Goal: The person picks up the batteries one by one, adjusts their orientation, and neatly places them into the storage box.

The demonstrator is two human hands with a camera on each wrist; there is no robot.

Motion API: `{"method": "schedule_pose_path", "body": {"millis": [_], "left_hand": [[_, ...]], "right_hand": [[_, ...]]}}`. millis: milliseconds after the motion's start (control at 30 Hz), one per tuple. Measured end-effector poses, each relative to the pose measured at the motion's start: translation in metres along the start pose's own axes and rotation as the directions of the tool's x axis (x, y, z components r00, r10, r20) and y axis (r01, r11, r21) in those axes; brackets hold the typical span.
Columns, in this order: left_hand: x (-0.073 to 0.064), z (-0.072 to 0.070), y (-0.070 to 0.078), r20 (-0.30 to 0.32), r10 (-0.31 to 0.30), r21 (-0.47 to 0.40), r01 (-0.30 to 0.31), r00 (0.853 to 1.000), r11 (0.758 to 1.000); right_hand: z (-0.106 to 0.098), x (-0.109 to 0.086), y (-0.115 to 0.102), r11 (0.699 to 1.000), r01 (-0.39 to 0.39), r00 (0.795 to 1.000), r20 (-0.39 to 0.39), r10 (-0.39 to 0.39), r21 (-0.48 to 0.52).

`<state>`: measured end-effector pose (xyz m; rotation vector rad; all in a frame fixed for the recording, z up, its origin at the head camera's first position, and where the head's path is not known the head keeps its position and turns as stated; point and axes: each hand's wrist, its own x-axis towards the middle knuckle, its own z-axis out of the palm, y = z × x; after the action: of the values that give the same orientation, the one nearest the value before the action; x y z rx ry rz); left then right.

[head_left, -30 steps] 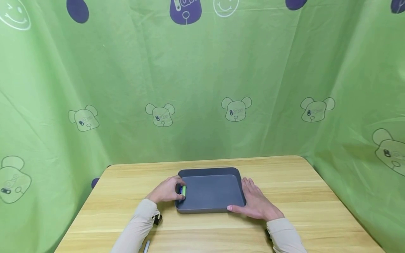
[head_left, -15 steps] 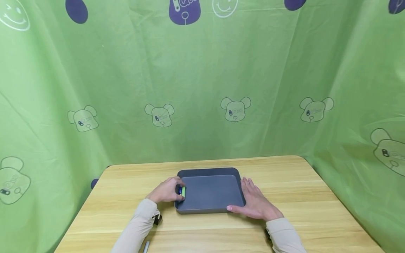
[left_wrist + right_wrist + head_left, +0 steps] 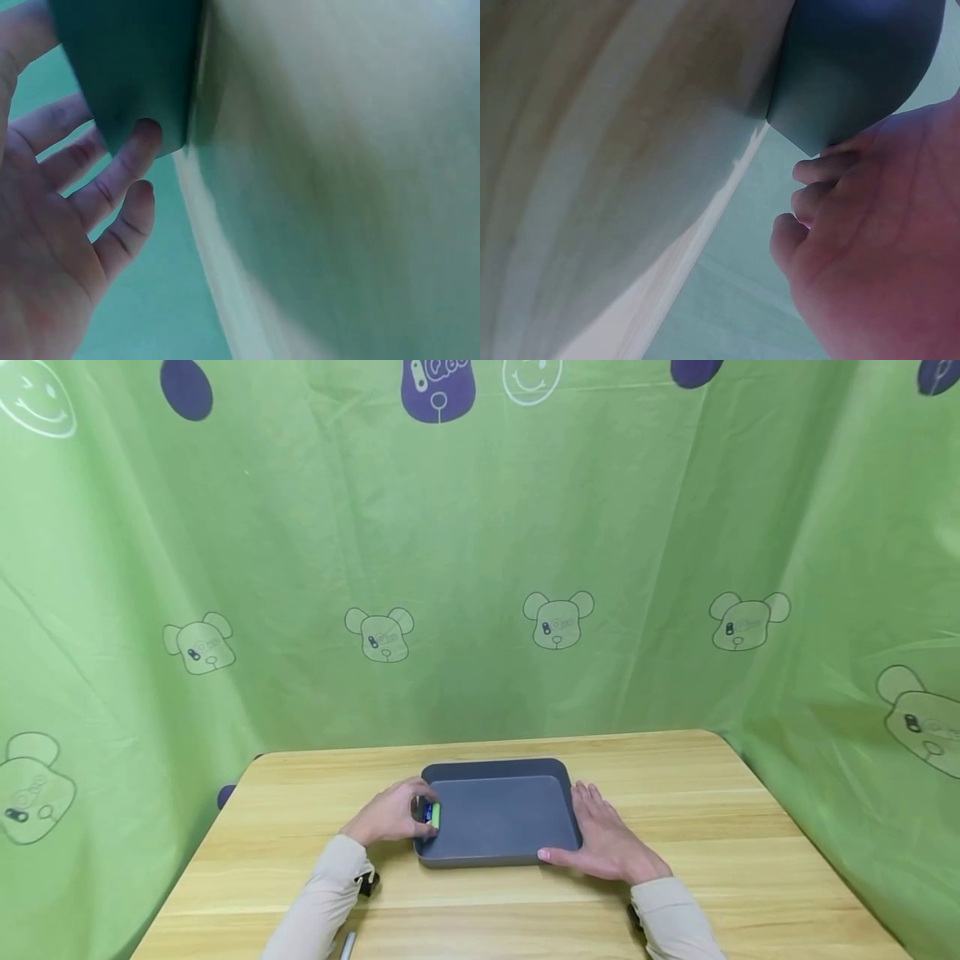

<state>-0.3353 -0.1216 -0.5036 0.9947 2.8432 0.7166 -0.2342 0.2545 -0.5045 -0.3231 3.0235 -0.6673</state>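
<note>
A dark grey rectangular tray (image 3: 502, 814) sits on the wooden table. At its left end, inside the wall, is a small green and blue thing (image 3: 435, 815), like a pair of short cylinders; its kind is too small to tell. My left hand (image 3: 392, 812) reaches over the left rim, its thumb and forefinger pinching that thing at its two ends. In the left wrist view, other fingers (image 3: 120, 176) touch the tray's outer wall (image 3: 142, 67). My right hand (image 3: 607, 843) lies flat against the tray's right side, thumb at the front corner; its fingers meet the wall (image 3: 847, 67) in the right wrist view.
A slim pale stick, maybe a pen (image 3: 348, 945), lies at the table's front edge beside the left sleeve (image 3: 322, 893). The wooden table (image 3: 750, 852) reaches back to a green printed curtain (image 3: 480, 693), which also hangs at both sides.
The left hand and wrist have shifted very slightly to the left, with the fingers still at the green and blue thing. The tray and right hand stay in place.
</note>
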Motion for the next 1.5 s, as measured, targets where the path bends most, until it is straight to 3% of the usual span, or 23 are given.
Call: {"method": "schedule_pose_path", "body": {"millis": [267,433,567,800,1100,1500], "left_hand": [[-0.02,-0.022,0.0,-0.063,-0.05,-0.114,0.043,0.997,0.993],[-0.04,-0.038,-0.008,-0.119,-0.064,-0.099,0.052,0.991,0.994],[-0.057,-0.046,-0.015,-0.15,-0.035,-0.07,0.024,0.988,0.997],[-0.08,-0.056,-0.024,-0.158,-0.037,-0.093,0.023,0.987,0.995],[-0.116,-0.059,-0.033,-0.184,-0.076,-0.134,0.051,0.98,0.99],[-0.165,-0.058,-0.041,-0.115,0.006,-0.118,-0.019,0.993,0.993]], "right_hand": [[0.0,0.0,0.0,1.0,-0.001,1.0,0.007,0.001,-0.001],[0.0,0.0,0.0,1.0,-0.004,1.0,0.011,0.004,0.003],[0.0,0.0,0.001,1.0,-0.004,1.0,0.015,0.004,-0.002],[-0.002,0.0,0.003,1.0,-0.005,1.0,0.006,0.005,-0.004],[-0.001,0.001,0.0,1.0,0.011,1.0,0.011,-0.011,-0.002],[0.0,0.0,0.002,1.0,0.015,1.0,-0.023,-0.016,-0.024]]}}
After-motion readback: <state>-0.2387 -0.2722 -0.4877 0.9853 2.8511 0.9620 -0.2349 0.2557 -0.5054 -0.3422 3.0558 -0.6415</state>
